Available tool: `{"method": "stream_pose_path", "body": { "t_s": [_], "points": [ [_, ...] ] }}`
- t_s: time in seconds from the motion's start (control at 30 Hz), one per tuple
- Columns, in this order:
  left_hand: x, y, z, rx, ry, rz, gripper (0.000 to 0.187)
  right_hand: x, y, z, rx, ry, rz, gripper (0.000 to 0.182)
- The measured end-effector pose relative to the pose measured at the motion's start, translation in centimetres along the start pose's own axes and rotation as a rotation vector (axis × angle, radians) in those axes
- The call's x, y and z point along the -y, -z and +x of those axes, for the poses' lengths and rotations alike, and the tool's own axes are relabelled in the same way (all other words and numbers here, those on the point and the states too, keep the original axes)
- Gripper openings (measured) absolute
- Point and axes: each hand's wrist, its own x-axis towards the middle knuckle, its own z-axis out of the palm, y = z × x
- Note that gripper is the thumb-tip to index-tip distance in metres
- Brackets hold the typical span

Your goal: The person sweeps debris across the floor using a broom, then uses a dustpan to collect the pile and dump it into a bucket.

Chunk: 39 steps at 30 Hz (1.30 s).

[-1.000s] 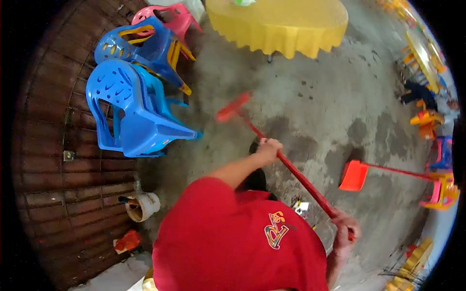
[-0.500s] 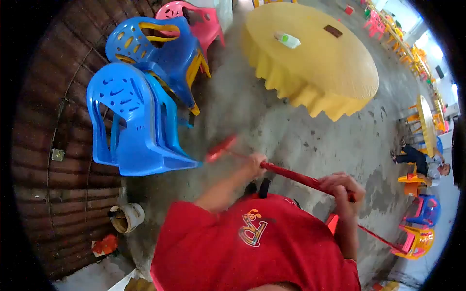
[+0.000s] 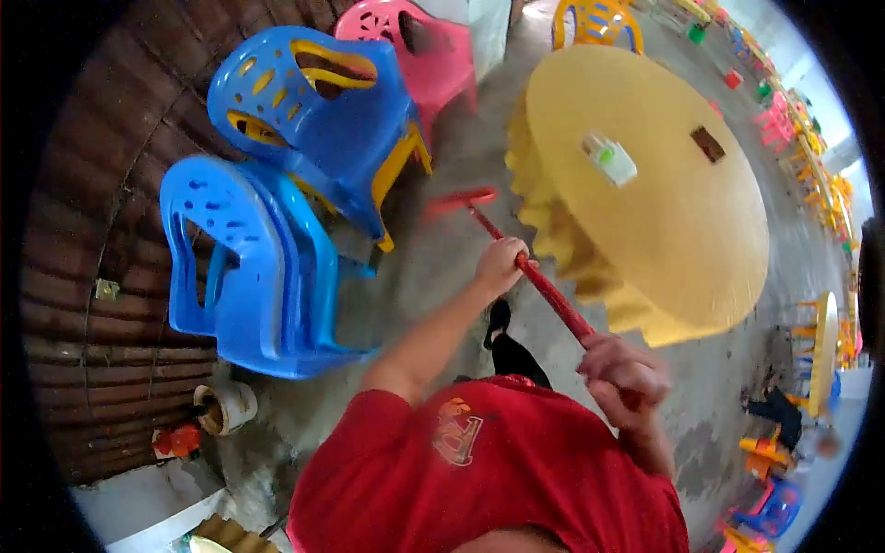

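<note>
Since the earlier frame, the broom has swung away from the light blue chairs, and its head is now further out, over the floor between the dark blue chair and the table. Bristles look blurred, so whether they touch the floor cannot be told.

The left hand wraps the shaft partway down, fingers curled round it and pressed together. The right hand closes round the upper end, fingers bent in; blur hides how tightly they grip and where the thumb lies.

To use the broom well here, I judge that the left hand should steer while the right steadies the end, with strokes kept short and low so the head clears the chair legs and the cloth's hem.

The left arm reaches forward, nearly straight; the right is bent, its hand nearer the body. Beyond the dark blue chair is a pink chair; a bucket sits by the wall.
</note>
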Motion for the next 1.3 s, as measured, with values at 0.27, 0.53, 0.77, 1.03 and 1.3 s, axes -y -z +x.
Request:
{"method": "stream_pose_path", "body": {
  "t_s": [0.27, 0.53, 0.77, 1.03, 1.3],
  "points": [
    [16.3, -9.3, 21.9, -0.094, 0.070, 0.016, 0.025, -16.5, 4.0, 13.5, -0.007, 0.008, -0.163, 0.022],
    [27.0, -9.5, 31.0, -0.567, -0.102, 0.059, 0.044, -30.6, 3.4, 18.6, 0.089, -0.051, -0.239, 0.014],
    [32.0, -8.9, 30.8, -0.298, 0.253, -0.375, 0.046, -37.9, 0.0, 19.8, 0.196, -0.196, -0.226, 0.013],
    [20.1, -6.6, 28.9, -0.104, -0.106, -0.235, 0.028, -20.9, 5.4, 27.7, 0.189, -0.170, -0.201, 0.015],
    [11.1, -5.7, 13.9, 0.085, -0.008, -0.208, 0.019, -11.7, 10.5, 29.5, -0.042, -0.691, 0.142, 0.019]
  ]
}}
